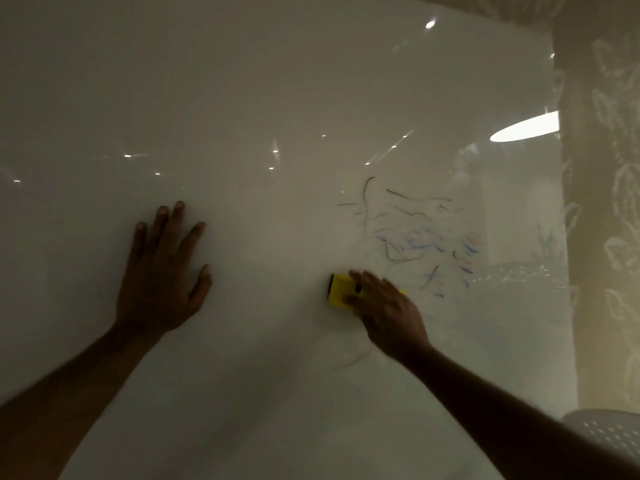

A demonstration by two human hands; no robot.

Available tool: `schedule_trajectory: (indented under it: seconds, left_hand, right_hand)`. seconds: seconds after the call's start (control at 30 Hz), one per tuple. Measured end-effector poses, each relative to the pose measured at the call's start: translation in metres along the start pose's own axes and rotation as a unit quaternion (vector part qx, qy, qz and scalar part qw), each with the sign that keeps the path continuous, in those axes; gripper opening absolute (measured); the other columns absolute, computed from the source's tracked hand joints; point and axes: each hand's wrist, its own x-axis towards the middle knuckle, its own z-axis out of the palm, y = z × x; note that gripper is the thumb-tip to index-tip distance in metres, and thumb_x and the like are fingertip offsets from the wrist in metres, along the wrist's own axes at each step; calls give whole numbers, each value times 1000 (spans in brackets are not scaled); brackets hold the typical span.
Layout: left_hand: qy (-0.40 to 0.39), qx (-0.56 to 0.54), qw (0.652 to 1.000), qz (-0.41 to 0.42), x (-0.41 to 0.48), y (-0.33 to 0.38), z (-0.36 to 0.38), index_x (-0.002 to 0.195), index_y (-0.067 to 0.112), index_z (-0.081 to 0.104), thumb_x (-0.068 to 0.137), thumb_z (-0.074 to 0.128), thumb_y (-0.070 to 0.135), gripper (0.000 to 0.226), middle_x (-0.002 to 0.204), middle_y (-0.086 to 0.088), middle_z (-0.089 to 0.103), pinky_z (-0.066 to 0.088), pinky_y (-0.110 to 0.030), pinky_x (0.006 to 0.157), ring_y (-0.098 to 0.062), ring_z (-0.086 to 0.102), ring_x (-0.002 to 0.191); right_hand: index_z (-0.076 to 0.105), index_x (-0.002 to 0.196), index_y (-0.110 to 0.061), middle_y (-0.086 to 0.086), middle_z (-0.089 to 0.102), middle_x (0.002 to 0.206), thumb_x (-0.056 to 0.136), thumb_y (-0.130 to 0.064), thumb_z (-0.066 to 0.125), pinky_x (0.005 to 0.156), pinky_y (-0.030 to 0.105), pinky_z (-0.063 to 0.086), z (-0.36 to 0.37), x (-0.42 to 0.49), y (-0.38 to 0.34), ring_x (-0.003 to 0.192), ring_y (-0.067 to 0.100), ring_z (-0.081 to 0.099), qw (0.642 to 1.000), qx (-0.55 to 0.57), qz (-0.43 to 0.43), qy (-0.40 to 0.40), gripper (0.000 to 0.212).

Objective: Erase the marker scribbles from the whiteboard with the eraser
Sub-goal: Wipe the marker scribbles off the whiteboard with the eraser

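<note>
A large glossy whiteboard [263, 91] fills the view. Thin black, blue and red marker scribbles [419, 237] remain at the right of centre, partly smeared and faint. My right hand [384, 310] presses a yellow eraser [339, 292] flat against the board, just below and left of the scribbles. A faint curved black stroke [349, 362] lies below that hand. My left hand [162, 271] rests flat on the board to the left, fingers spread, holding nothing.
The board's right edge [562, 237] meets a wall with a pale leaf pattern [609, 202]. The top of a perforated white chair back [606, 431] shows at the lower right. Ceiling lights reflect on the board.
</note>
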Motion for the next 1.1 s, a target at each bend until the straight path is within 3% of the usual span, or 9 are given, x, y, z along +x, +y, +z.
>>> schedule_trajectory:
  seconds: [0.17, 0.33, 0.43, 0.6, 0.7, 0.8, 0.9, 1.0, 1.1]
  left_hand:
    - [-2, -10, 999, 45, 59, 41, 16, 156, 7, 44, 96, 43, 41, 69, 172, -21, 22, 4, -50, 129, -42, 21, 158]
    - [22, 12, 1000, 15, 75, 68, 39, 158, 10, 41, 97, 41, 45, 71, 172, -18, 22, -1, -53, 129, -40, 21, 158]
    - [41, 17, 999, 8, 72, 70, 45, 159, 10, 40, 97, 41, 46, 71, 172, -17, 22, 5, -57, 128, -39, 21, 159]
    - [50, 24, 998, 8, 72, 71, 46, 159, 11, 40, 98, 40, 45, 70, 172, -17, 23, 6, -57, 128, -39, 23, 158]
    - [47, 26, 999, 7, 73, 70, 46, 159, 12, 40, 97, 40, 45, 71, 172, -17, 24, 7, -57, 128, -39, 23, 158]
    - [50, 31, 998, 5, 71, 71, 46, 159, 12, 39, 98, 41, 45, 70, 172, -17, 23, 7, -57, 128, -39, 23, 158]
    - [55, 38, 998, 10, 71, 71, 46, 160, 12, 39, 99, 40, 45, 69, 172, -17, 23, 6, -56, 128, -38, 23, 159]
    - [50, 40, 998, 7, 71, 71, 46, 160, 12, 39, 99, 41, 46, 70, 172, -17, 23, 7, -57, 128, -38, 23, 159]
    - [56, 34, 998, 5, 71, 72, 45, 160, 12, 40, 99, 41, 46, 70, 172, -17, 23, 10, -58, 129, -37, 23, 159]
  right_hand:
    - [65, 123, -23, 1, 45, 149, 84, -13, 68, 87, 45, 54, -42, 108, 51, 123, 33, 55, 988, -5, 136, 71, 40]
    - [66, 121, -26, 2, 43, 150, 85, -16, 65, 97, 42, 49, -25, 100, 54, 132, 28, 47, 981, 7, 148, 126, 37]
    - [67, 120, -22, 6, 42, 151, 88, -20, 67, 111, 46, 37, 16, 22, 15, 141, 25, 37, 986, 49, 88, 129, 32]
    - [71, 112, -22, 6, 48, 146, 90, -19, 67, 103, 46, 45, 51, -94, -16, 140, 24, 40, 995, 45, -84, 24, 23]
    - [69, 114, -28, 5, 48, 145, 96, -28, 59, 102, 43, 46, 39, -66, 17, 136, 22, 45, 982, 19, -187, -2, 20]
    - [67, 118, -25, 9, 50, 143, 101, -30, 46, 108, 48, 39, 15, 8, 61, 134, 25, 46, 975, -52, -213, 34, 28]
    - [57, 131, -26, 10, 46, 147, 101, -27, 46, 109, 52, 36, -15, 100, 102, 136, 28, 44, 984, -97, -112, 101, 33]
    - [54, 135, -28, 1, 37, 154, 98, -28, 53, 108, 41, 39, -44, 162, 118, 140, 24, 37, 984, -39, 103, 138, 38]
    - [53, 136, -27, 4, 41, 152, 95, -26, 59, 108, 43, 41, -43, 165, 96, 137, 26, 41, 965, 27, 185, 183, 42]
